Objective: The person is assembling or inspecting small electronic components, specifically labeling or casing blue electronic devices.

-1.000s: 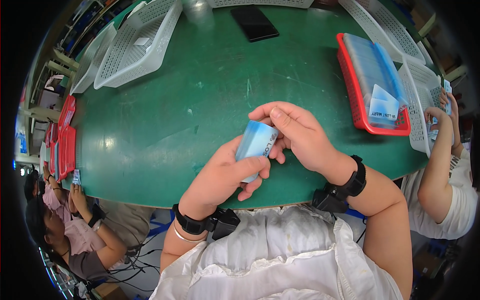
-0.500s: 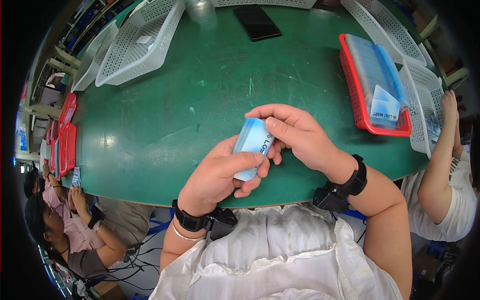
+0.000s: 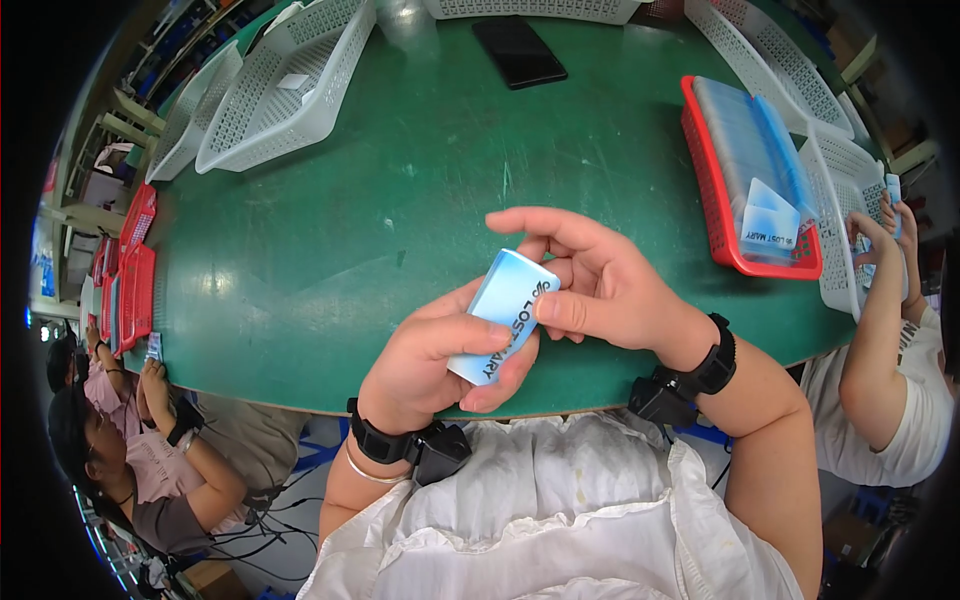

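Observation:
A small stack of blue-and-white printed cards (image 3: 505,305) with dark lettering is held over the near part of the table, tilted and slightly bowed. My left hand (image 3: 435,350) is closed around its lower left side, thumb across the front. My right hand (image 3: 590,285) is at the right edge of the stack, thumb tip on the printed face. Its index finger stretches out above the stack, while the other fingers curl behind and are partly hidden. To the right, a red basket (image 3: 715,205) holds a long row of similar blue-and-white cards (image 3: 745,140).
A black phone (image 3: 519,52) lies on the green table (image 3: 300,260) at the far side. White baskets (image 3: 280,90) stand far left, and another white basket (image 3: 835,190) is beyond the red one. People work at both sides; one person's hands (image 3: 885,235) reach over the right basket.
My right thumb has slid from the top of the stack down to its right edge, and the index finger has lifted away. The stack now faces up more. The person at right raises a small object.

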`<state>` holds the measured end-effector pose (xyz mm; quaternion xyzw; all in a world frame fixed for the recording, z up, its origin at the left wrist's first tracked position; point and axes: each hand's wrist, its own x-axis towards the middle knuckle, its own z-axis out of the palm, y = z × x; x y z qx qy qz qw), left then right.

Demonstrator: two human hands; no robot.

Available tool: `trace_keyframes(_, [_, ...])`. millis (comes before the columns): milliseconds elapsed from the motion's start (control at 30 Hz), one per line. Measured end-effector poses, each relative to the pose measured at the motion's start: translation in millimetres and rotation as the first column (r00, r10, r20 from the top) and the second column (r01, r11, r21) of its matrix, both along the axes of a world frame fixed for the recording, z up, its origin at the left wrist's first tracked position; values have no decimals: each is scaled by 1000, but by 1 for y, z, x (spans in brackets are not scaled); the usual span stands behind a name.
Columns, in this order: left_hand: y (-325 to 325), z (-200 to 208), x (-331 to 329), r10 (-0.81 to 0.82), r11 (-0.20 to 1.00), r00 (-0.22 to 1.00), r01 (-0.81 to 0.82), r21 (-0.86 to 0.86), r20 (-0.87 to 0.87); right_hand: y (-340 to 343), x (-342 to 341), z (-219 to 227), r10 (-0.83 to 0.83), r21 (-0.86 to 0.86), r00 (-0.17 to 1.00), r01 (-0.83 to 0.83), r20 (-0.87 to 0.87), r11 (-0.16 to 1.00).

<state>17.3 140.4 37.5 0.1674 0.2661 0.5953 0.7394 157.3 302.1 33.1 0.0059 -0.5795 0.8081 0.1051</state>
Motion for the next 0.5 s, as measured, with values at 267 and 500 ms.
trace_keyframes(267, [0, -1, -1, -49, 999, 998, 49, -4, 42, 6, 2, 1, 108, -12, 994, -107, 31, 994])
trace_keyframes(500, [3, 5, 2, 5, 998, 989, -14, -62, -147, 8, 1, -3, 129, -29, 990, -128, 51, 991])
